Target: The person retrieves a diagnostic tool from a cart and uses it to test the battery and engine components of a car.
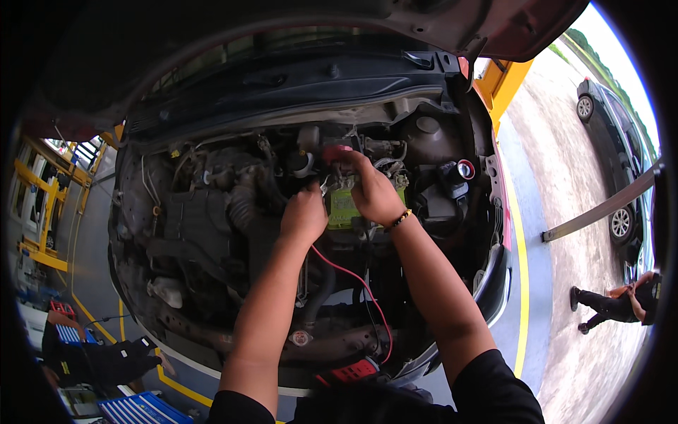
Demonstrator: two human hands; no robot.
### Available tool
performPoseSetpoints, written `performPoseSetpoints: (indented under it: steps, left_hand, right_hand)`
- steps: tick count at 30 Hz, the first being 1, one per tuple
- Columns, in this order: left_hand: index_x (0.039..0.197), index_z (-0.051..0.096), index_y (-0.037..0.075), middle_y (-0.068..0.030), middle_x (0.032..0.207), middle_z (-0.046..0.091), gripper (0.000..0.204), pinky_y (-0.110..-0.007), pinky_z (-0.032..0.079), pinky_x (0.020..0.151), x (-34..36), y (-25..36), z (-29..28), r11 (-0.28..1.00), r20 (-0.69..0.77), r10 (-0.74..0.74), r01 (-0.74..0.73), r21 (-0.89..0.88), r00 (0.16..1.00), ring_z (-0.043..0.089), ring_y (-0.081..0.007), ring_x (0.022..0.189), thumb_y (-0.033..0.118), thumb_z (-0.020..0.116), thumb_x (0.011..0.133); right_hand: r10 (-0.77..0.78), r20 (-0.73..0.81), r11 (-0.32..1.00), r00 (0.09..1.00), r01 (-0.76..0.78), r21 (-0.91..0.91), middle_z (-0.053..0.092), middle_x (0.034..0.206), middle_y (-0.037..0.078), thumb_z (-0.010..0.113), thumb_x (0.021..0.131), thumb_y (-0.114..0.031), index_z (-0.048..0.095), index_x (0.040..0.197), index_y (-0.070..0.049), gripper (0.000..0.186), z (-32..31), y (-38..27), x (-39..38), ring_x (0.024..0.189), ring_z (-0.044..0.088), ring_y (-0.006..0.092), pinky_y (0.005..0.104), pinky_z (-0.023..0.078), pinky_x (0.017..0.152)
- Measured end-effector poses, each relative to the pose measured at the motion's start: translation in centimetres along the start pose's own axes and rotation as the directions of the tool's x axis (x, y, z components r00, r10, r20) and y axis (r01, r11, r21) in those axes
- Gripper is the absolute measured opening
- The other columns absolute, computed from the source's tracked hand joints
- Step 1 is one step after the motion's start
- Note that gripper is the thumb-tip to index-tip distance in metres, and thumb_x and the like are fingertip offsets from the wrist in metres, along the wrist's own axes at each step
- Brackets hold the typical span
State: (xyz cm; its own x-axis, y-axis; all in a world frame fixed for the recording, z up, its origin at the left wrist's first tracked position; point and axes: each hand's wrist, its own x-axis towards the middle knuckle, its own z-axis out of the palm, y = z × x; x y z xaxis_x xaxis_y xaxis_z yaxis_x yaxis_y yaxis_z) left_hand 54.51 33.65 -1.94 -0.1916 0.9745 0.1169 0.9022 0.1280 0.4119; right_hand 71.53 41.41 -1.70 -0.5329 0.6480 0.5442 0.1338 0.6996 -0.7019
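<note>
Both my hands are over a car battery (346, 210) with a yellow-green case in the open engine bay. My right hand (376, 194), with a beaded bracelet at the wrist, has its fingers bent onto a small red piece (337, 152) at the battery's far left corner. I cannot tell whether that is a clamp or a terminal cover. Closed beside the battery's left side is my left hand (305, 212); a bit of shiny metal shows at its fingertips. From beneath it a red cable (357, 275) runs to a red and black device (353, 369) near the front edge.
A raised hood (212, 42) hangs overhead. Hoses and an air duct (244, 205) lie left of the battery, a black box (438, 198) to its right. A person (628, 297) stands outside at right, near a parked car (614, 155); yellow lift posts (505, 88) flank the bay.
</note>
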Motion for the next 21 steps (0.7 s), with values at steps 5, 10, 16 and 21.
performPoseSetpoints:
  steps: [5, 10, 16, 21]
  left_hand:
    - [0.100, 0.062, -0.002, -0.0180, 0.090, 0.070, 0.032, -0.042, 0.053, 0.076, 0.5, -1.7, -0.4, 0.957, 0.047, -0.091, 0.100, -0.272, 0.995, 0.069, -0.0342, 0.085, 0.016, 0.075, 0.078]
    - [0.110, 0.062, 0.005, -0.0025, 0.090, 0.066, 0.018, -0.033, 0.046, 0.064, 0.7, -2.7, -1.6, 0.215, 0.508, -0.036, 0.503, -0.837, 0.861, 0.060, -0.0167, 0.073, 0.018, 0.059, 0.097]
    - [0.108, 0.061, 0.008, -0.0029, 0.103, 0.062, 0.012, -0.030, 0.043, 0.072, 0.2, -3.1, -1.4, 0.068, 0.437, 0.140, 0.431, -0.900, 0.889, 0.057, -0.0139, 0.088, 0.010, 0.054, 0.098]
    - [0.110, 0.062, 0.003, -0.0054, 0.104, 0.064, 0.019, -0.033, 0.049, 0.082, 1.0, -3.1, -0.8, 0.547, 0.337, 0.006, 0.279, -0.789, 0.942, 0.060, -0.0169, 0.094, 0.008, 0.065, 0.091]
  right_hand:
    - [0.003, 0.016, 0.999, 1.000, -0.004, 0.041, 0.057, 0.124, 0.027, 0.049, 0.072, 0.008, 0.038, 0.139, 0.002, 0.069, 0.1, 0.0, 0.2, 0.120, 0.053, 0.0424, 0.0447, 0.044, 0.101]
    - [-0.051, -0.005, 0.995, 0.999, 0.052, 0.080, 0.058, 0.123, 0.025, 0.049, 0.072, 0.008, 0.039, 0.138, 0.002, 0.067, -0.2, 0.3, 0.4, 0.119, 0.053, 0.0418, 0.0441, 0.044, 0.101]
    - [-0.099, -0.025, 0.995, 0.995, 0.098, -0.034, 0.060, 0.120, 0.026, 0.054, 0.078, 0.004, 0.040, 0.137, 0.001, 0.061, 0.0, 0.7, 0.5, 0.113, 0.056, 0.0436, 0.0462, 0.045, 0.098]
    - [-0.063, 0.000, 0.991, 0.998, 0.062, -0.122, 0.060, 0.120, 0.024, 0.055, 0.091, -0.005, 0.042, 0.138, -0.002, 0.049, 0.2, 0.3, 0.3, 0.112, 0.057, 0.0440, 0.0472, 0.047, 0.095]
